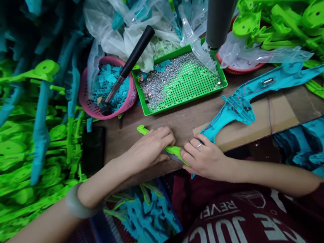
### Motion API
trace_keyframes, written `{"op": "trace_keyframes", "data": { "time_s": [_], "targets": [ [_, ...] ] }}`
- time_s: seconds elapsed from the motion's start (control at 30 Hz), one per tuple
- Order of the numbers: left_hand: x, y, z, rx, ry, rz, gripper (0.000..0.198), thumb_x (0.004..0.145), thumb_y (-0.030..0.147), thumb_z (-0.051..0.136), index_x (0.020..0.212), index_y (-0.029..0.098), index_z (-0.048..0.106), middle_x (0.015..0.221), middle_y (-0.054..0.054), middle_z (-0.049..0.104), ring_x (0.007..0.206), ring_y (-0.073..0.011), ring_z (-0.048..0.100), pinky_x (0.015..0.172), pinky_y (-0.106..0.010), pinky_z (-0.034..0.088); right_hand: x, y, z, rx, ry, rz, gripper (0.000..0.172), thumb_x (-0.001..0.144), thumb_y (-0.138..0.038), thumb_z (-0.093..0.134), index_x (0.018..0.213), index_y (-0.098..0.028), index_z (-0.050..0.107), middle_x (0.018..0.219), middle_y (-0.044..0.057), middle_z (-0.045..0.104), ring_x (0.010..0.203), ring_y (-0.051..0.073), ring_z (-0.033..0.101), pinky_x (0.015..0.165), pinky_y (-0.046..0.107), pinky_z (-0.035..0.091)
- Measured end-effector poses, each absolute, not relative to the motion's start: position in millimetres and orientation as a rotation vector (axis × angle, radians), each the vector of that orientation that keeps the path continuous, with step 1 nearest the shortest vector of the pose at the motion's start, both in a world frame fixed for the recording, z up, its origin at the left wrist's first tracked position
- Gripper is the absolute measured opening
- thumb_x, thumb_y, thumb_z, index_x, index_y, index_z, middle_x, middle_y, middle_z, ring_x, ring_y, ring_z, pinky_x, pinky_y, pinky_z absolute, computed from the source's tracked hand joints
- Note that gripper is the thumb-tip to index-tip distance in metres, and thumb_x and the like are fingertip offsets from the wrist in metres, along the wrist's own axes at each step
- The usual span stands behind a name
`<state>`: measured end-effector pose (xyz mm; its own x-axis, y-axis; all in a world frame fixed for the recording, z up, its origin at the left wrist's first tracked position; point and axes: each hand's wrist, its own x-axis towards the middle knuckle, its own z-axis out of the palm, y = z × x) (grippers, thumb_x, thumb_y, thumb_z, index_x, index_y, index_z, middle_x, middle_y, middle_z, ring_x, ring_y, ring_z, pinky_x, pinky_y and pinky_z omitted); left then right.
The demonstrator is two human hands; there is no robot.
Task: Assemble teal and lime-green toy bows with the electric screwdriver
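Both of our hands sit at the near edge of the desk, working on one green part. It is a long, narrow plastic piece lying flat on the wood.

Left hand: palm down, fingers folded over the middle of the green part and closed on it. The far tip of the part pokes out past the knuckles. There is a pale bracelet on that wrist.

Right hand: fingers curled in and closed on the near end of the same part, right at the desk edge. It wears a ring. We cannot see the fingertips underneath.

Just right of the hands, a blue shell lies open side up on a cardboard sheet. Thin wires run inside it, and its handle end almost touches the right hand.

Behind the hands is a green tray with small screws piled on its left and back. To the left of the tray, a pink basket holds small blue bits, with a hammer resting in it, head down. To the right of the tray is a red basket under clear bags, with a grey pole above it.

Green parts are heaped to the left and at the upper right, and blue ones lie below the desk.
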<state>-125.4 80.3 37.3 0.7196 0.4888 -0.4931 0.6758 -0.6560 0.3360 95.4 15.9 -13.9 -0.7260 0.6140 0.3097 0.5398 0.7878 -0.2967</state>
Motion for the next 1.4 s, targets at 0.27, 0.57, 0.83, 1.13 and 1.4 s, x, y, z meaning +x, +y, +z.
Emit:
{"op": "trace_keyframes", "data": {
  "time_s": [0.27,0.57,0.83,1.13,1.4],
  "targets": [
    [-114.4,88.3,48.0,2.659,0.891,-0.77,0.046,0.066,0.043,0.089,0.092,0.017,0.062,0.104,-0.01,0.063,0.098,-0.0302,0.061,0.074,-0.037,0.043,97.7,15.3,-13.3,-0.863,-2.627,0.308,0.019,0.093,-0.036,0.059,0.1,-0.019,0.06,0.094,0.006,0.063,0.093,0.023,0.056,0.097,0.042,0.042],
    [-113.2,88.3,55.1,2.741,1.095,-0.884,0.073,0.062,0.074,0.079,0.095,0.011,0.065,0.097,-0.015,0.067,0.096,-0.0344,0.064,0.077,-0.044,0.049,96.7,15.3,-12.5,-0.889,-2.651,0.36,0.033,0.087,-0.039,0.068,0.108,-0.015,0.06,0.099,0.009,0.062,0.098,0.026,0.055,0.098,0.044,0.042],
    [-113.5,-13.4,33.0,2.9,1.252,0.04,0.026,0.089,0.016,0.063,0.114,0.011,0.065,0.112,-0.015,0.07,0.104,-0.0267,0.066,0.091,-0.04,0.053,136.4,44.6,14.7,-1.033,-1.89,0.286,0.049,0.087,-0.04,0.067,0.129,-0.019,0.053,0.121,0.012,0.057,0.114,0.03,0.055,0.096,0.048,0.047],
    [-77.5,-56.2,-18.6,2.713,1.721,0.761,0.04,0.096,0.037,0.058,0.125,0.009,0.064,0.123,-0.016,0.071,0.119,-0.0281,0.065,0.104,-0.043,0.051,157.3,208.9,90.5,-0.83,-1.783,0.817,0.021,0.091,-0.035,0.062,0.111,-0.027,0.063,0.108,0.009,0.07,0.097,0.022,0.07,0.085,0.039,0.051],
    [-59.5,-58.3,-42.7,2.617,1.89,1.056,0.032,0.1,0.032,0.052,0.117,0.009,0.068,0.123,-0.015,0.072,0.119,-0.0271,0.066,0.099,-0.04,0.053,116.3,193.8,134.8,-0.862,-1.793,1.19,0.027,0.089,-0.046,0.056,0.108,-0.027,0.059,0.073,0.0,0.049,0.065,0.016,0.054,0.07,0.037,0.05]
  ]
}}
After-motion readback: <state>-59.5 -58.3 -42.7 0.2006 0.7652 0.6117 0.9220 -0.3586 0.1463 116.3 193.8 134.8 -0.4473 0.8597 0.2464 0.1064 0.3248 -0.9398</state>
